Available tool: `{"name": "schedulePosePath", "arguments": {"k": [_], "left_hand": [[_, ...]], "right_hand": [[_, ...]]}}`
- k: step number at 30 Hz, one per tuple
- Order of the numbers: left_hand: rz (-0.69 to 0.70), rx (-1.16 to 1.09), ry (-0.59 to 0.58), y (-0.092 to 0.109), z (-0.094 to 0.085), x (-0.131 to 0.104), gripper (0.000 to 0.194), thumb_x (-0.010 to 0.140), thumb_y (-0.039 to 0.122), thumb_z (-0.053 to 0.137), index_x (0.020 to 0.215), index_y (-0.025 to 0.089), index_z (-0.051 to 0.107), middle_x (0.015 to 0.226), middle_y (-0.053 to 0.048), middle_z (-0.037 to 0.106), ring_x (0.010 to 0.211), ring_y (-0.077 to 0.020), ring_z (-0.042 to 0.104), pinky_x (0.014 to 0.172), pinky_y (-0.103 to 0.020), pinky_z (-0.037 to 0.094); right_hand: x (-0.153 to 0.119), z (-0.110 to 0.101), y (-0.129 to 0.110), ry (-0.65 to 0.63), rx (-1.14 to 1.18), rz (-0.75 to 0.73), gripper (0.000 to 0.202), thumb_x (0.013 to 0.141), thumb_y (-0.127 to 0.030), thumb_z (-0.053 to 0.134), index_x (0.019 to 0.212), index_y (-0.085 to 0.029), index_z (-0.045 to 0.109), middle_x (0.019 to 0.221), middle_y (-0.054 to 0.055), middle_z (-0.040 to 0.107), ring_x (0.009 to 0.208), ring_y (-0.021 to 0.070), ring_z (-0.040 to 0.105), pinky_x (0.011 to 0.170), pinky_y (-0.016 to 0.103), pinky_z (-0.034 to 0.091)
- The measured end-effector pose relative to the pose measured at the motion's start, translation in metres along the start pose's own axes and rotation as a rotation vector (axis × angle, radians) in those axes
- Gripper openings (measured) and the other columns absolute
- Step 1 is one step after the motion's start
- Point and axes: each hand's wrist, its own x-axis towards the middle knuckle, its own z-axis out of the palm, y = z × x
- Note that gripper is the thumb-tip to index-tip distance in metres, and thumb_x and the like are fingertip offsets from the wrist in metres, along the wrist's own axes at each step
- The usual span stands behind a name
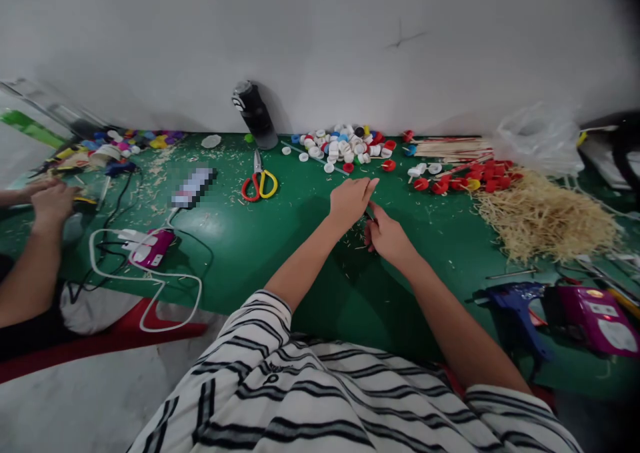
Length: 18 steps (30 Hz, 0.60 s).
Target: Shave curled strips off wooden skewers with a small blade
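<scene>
My left hand [350, 198] is closed, its back towards me, above the green table [285, 239]. Close against it, a little lower and to the right, my right hand [390, 236] has its fingers pinched together. A small dark thing shows between the two hands, too hidden to name. Beyond them lies a heap of plastic bottle caps [343, 147], mostly white with some red and blue. Right of the heap are thin wooden sticks [453, 147] and a cluster of red caps [487, 176], some with sticks in them.
Scissors [259, 179], a dark bottle [257, 119] and a phone [194, 187] stand or lie to the left. A magenta power strip [155, 247] trails cables. At right are a pale straw-like pile [550, 216], a blue glue gun [517, 306] and a plastic bag [540, 136]. Another person's hands [53, 203] work far left.
</scene>
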Motion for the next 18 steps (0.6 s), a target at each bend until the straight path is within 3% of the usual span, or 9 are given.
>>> {"name": "schedulePosePath", "arguments": {"k": [4, 6, 8, 10, 18], "left_hand": [[0.086, -0.103, 0.076, -0.004, 0.009, -0.003, 0.069, 0.107, 0.055, 0.011, 0.098, 0.018, 0.069, 0.095, -0.007, 0.074, 0.094, -0.0191, 0.063, 0.078, -0.031, 0.04], [0.096, -0.169, 0.086, -0.009, 0.012, -0.005, 0.068, 0.107, 0.054, 0.011, 0.103, 0.018, 0.069, 0.099, -0.009, 0.073, 0.097, -0.0185, 0.063, 0.084, -0.031, 0.042], [0.078, -0.216, 0.097, -0.015, 0.014, -0.006, 0.069, 0.107, 0.053, 0.01, 0.105, 0.017, 0.068, 0.1, -0.011, 0.073, 0.099, -0.0186, 0.063, 0.087, -0.03, 0.044], [0.051, -0.226, 0.105, -0.021, 0.015, -0.007, 0.07, 0.107, 0.052, 0.006, 0.099, 0.018, 0.067, 0.096, -0.012, 0.072, 0.096, -0.0192, 0.063, 0.086, -0.032, 0.045], [-0.089, -0.243, 0.121, -0.036, 0.019, -0.001, 0.07, 0.106, 0.053, -0.002, 0.072, 0.023, 0.052, 0.079, -0.009, 0.066, 0.077, -0.0171, 0.06, 0.078, -0.034, 0.046]], "right_hand": [[-0.004, 0.005, 0.001, -0.199, 0.073, 0.052, 0.067, 0.099, -0.024, 0.034, 0.162, -0.02, 0.013, 0.083, 0.004, 0.069, 0.054, 0.0188, 0.063, 0.051, 0.032, 0.052], [-0.003, 0.005, 0.004, -0.18, 0.018, -0.003, 0.061, 0.1, -0.026, 0.033, 0.16, -0.019, 0.019, 0.085, 0.005, 0.07, 0.053, 0.0176, 0.061, 0.053, 0.032, 0.051], [-0.001, 0.006, 0.006, -0.082, -0.055, -0.066, 0.051, 0.101, -0.027, 0.031, 0.151, -0.017, 0.034, 0.087, 0.006, 0.071, 0.059, 0.0176, 0.062, 0.06, 0.032, 0.051], [0.002, 0.007, 0.006, -0.027, -0.088, -0.079, 0.042, 0.102, -0.028, 0.032, 0.14, -0.014, 0.045, 0.086, 0.007, 0.072, 0.067, 0.0186, 0.065, 0.066, 0.031, 0.051], [-0.001, 0.026, 0.001, -0.024, -0.289, -0.073, 0.033, 0.105, -0.032, 0.029, 0.12, -0.015, 0.052, 0.089, 0.012, 0.072, 0.075, 0.0225, 0.064, 0.067, 0.031, 0.041]]}}
